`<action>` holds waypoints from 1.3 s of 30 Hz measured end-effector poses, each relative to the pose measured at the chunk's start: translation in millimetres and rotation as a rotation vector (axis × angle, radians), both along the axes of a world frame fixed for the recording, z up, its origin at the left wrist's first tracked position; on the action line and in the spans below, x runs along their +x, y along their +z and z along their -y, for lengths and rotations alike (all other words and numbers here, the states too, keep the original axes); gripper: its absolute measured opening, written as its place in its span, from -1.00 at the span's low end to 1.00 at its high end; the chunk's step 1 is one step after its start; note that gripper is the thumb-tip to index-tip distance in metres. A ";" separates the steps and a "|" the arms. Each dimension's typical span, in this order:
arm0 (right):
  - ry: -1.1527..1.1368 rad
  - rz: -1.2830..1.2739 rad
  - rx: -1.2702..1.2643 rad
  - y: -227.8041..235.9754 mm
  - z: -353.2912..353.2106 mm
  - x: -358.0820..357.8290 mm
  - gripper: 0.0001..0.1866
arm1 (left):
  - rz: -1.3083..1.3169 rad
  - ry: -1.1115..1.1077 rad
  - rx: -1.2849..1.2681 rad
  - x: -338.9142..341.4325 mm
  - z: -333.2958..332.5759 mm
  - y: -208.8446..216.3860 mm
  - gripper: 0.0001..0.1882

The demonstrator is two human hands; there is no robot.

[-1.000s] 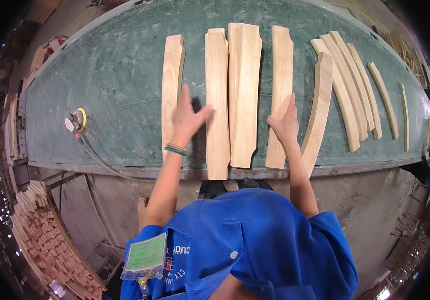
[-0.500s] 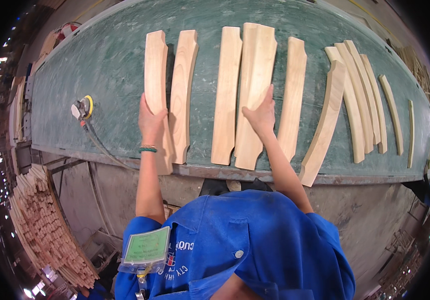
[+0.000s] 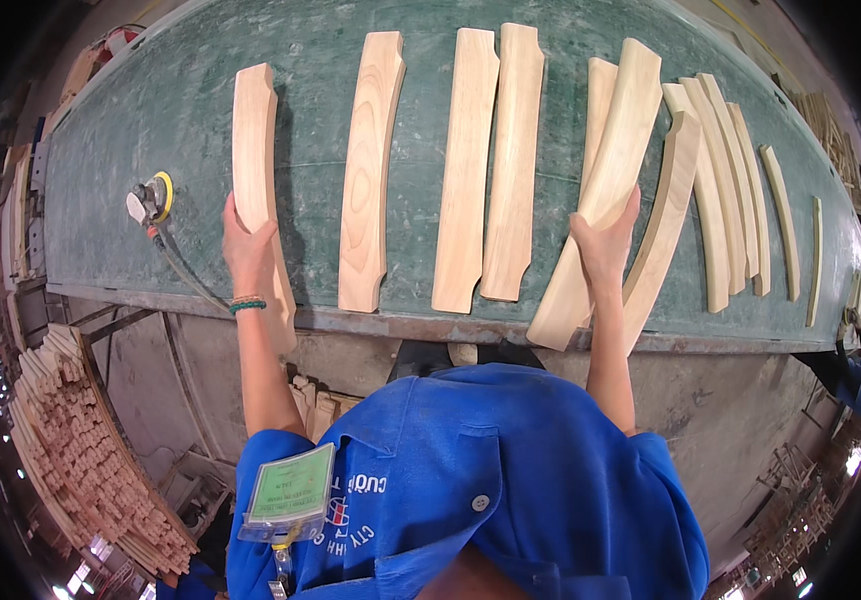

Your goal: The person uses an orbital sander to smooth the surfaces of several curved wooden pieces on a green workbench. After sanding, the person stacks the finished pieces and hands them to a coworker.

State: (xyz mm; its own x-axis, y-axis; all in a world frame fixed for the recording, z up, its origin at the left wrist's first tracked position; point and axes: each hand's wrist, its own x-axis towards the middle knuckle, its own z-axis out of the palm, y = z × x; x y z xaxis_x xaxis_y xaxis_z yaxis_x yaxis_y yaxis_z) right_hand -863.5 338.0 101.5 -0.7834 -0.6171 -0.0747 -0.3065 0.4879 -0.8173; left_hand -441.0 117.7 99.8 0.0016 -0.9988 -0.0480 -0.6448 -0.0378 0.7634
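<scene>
My left hand (image 3: 249, 252) is closed round a pale, slightly curved wooden slat (image 3: 254, 140) at the left, its near end reaching over the table's front edge. On the right, my right hand (image 3: 606, 248) grips another wooden slat (image 3: 623, 130), which slants across a slat (image 3: 598, 100) partly hidden beneath it. Between my hands lie three loose slats: one with swirling grain (image 3: 364, 200) and a close pair, a left one (image 3: 466, 170) and a right one (image 3: 515, 170). Beside my right hand rests a darker curved slat (image 3: 669, 200).
The green table (image 3: 321, 110) carries a disc sander (image 3: 153, 203) with a hose at the left. Several narrow curved slats (image 3: 706, 200) lie to the right. A large stack of wooden sticks (image 3: 96, 460) stands below the table at the left.
My left hand has moved left with its slat. My right hand has carried its slat rightward from the middle group, and it now overlaps a slat at the right.
</scene>
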 end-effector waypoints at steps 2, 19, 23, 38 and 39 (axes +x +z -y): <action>0.031 0.034 -0.080 -0.8 8.8 11.0 0.11 | 0.166 -0.044 -0.044 -5.1 1.5 2.0 -0.09; 0.156 -0.067 0.431 -45.6 79.8 59.9 0.09 | -0.052 -0.242 0.390 -137.0 6.6 -31.7 0.16; 0.101 -0.012 0.514 -43.1 87.5 47.2 0.07 | 0.145 -0.216 0.394 -166.6 1.7 -33.1 0.11; 0.055 0.037 0.596 -42.4 103.8 45.5 0.00 | 0.107 -0.363 0.048 -185.4 -19.1 -45.8 -0.30; 0.033 0.033 0.596 -44.1 102.0 41.8 -0.02 | 0.046 -0.378 0.086 -187.9 -19.1 -47.6 -0.29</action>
